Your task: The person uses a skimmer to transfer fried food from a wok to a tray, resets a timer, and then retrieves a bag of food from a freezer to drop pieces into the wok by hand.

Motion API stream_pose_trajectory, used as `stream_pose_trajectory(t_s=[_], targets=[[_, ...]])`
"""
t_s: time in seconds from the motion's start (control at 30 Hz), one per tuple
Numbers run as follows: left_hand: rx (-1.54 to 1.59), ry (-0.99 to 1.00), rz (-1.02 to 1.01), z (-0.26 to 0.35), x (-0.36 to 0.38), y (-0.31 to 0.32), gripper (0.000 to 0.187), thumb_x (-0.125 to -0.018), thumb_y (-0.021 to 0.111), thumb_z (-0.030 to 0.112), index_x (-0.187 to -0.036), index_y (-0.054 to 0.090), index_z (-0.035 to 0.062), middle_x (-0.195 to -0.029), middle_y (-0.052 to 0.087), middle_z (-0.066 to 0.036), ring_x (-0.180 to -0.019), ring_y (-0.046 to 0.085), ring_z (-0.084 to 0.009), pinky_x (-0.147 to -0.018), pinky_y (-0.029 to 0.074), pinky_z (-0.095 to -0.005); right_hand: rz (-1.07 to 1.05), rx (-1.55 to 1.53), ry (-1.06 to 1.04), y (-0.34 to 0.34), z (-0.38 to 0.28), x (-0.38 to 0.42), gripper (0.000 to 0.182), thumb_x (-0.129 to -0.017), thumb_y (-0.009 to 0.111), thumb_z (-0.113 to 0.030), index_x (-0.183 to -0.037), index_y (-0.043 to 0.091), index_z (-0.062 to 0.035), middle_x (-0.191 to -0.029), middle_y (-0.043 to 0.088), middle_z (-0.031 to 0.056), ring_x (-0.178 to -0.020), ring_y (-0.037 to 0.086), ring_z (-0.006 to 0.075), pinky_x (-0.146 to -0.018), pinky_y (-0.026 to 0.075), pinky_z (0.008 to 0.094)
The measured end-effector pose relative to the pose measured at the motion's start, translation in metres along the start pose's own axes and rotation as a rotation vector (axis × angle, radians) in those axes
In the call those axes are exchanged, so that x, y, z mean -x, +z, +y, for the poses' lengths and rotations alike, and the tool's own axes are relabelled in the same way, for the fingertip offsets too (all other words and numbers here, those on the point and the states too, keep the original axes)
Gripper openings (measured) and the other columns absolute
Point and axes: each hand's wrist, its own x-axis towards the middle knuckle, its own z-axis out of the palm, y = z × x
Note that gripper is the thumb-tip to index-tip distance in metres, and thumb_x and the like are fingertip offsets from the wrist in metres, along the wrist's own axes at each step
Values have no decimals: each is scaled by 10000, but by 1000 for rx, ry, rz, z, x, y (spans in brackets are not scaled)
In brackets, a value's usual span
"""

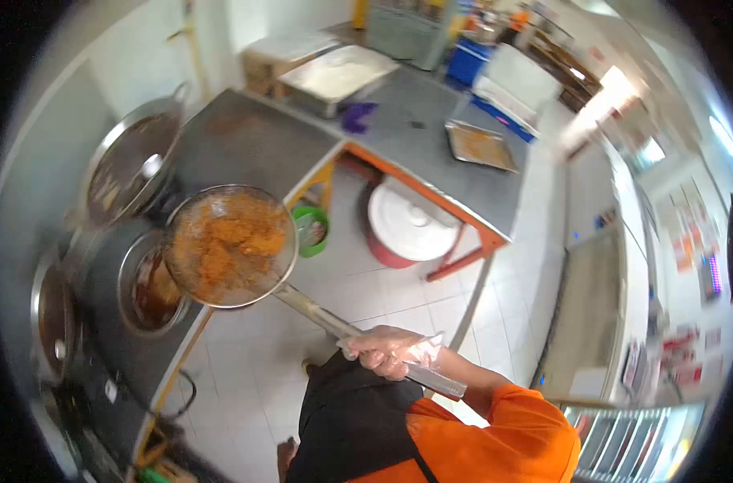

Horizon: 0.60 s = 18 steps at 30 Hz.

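Observation:
My right hand (383, 352), in a clear plastic glove, is closed around the long metal handle of a large round strainer (326, 318). The strainer is held out to the left, loaded with loose orange-brown fried bits (233, 237). Beneath and beside it on the dark counter stands a metal pot (159, 302) of reddish-brown liquid, partly covered by the strainer. At the bottom edge, beside my black apron, a small part of my left hand (287, 455) shows low down; its fingers cannot be made out.
Two wide pans, one (133, 173) behind the pot and one (54, 322) left of it, line the counter. A tray with orange crumbs (481, 147), a purple cloth (358, 117) and a white-filled tray (338, 76) lie on the table (415, 137). Below are a green bucket (311, 232) and a white-lidded tub (411, 221).

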Motion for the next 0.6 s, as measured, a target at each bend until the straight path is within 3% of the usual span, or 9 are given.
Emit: stream_pose_trajectory(t_s=[0.13, 0.27, 0.4, 0.47, 0.53, 0.6], targets=[[-214, 33, 31, 2, -8, 19, 378, -890, 497, 444, -921, 552, 71, -777, 620, -85, -613, 604, -193, -512, 476, -333, 282, -250, -255, -83, 33, 52, 238, -949, 495, -328, -912, 475, -93, -577, 333, -75, -375, 303, 9, -294, 223, 183], [-199, 29, 41, 30, -16, 47, 321, -896, 495, 399, -907, 537, 81, -745, 599, -71, -590, 590, -176, -486, 463, -322, 726, -126, -606, -166, -5, 90, 347, -923, 511, -433, -844, 497, -95, -556, 410, -54, -371, 364, 73, -314, 289, 235], [65, 5, 22, 69, -45, 80, 264, -902, 492, 354, -894, 523, 92, -712, 578, -57, -568, 577, -159, -460, 450, -311, 1167, 233, -845, -346, -73, 95, 367, -949, 438, -414, -824, 517, -79, -530, 458, 0, -375, 420, 125, -345, 354, 275], [132, 52, 72, 94, -55, 104, 236, -905, 491, 331, -887, 515, 97, -696, 568, -51, -557, 571, -151, -447, 443, -306, 1397, 712, -860, -418, -120, 112, 398, -943, 448, -415, -774, 514, -60, -519, 472, 28, -385, 451, 168, -378, 391, 317], [-114, 237, 295, 129, -23, 151, 241, -922, 492, 297, -965, 511, 61, -777, 616, -87, -624, 617, -167, -464, 467, -286, 1272, 154, -897, -505, -166, 114, 418, -929, 481, -383, -752, 536, -8, -526, 497, 80, -411, 504, 194, -398, 417, 343], [-140, 188, 328, 147, -9, 176, 275, -925, 503, 322, -983, 511, 53, -798, 623, -97, -631, 618, -172, -467, 469, -281, 1350, 169, -875, -533, -194, 120, 423, -919, 498, -379, -739, 548, 1, -546, 514, 108, -435, 531, 204, -411, 429, 362]])
